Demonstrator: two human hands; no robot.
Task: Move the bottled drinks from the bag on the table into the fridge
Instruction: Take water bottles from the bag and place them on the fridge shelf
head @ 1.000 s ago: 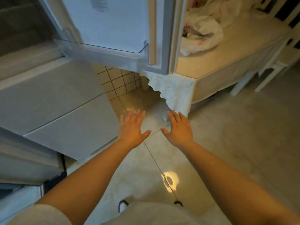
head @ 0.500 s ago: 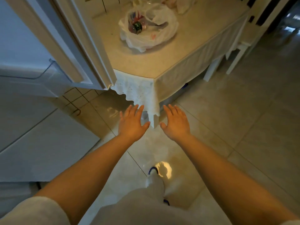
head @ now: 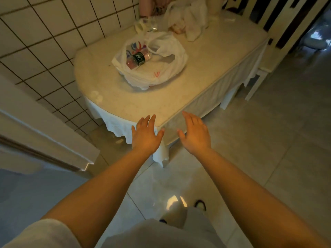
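Observation:
A white plastic bag lies open on the cream table. Inside it a bottle with a dark label and reddish drink lies on its side, with other coloured packaging behind it. My left hand hovers palm down at the table's near corner, fingers spread, holding nothing. My right hand hovers beside it just off the table's near edge, also spread and empty. The open fridge door shows at the left edge; the fridge inside is out of view.
A tiled wall runs behind the table on the left. More bags and cloth sit at the table's far end. A white chair stands at the right. A white tablecloth hangs over the table's edge above the floor.
The view has swung from the fridge toward the table, which now fills the upper frame with the bag in plain sight. Both hands stay empty and spread, now at the table's near corner.

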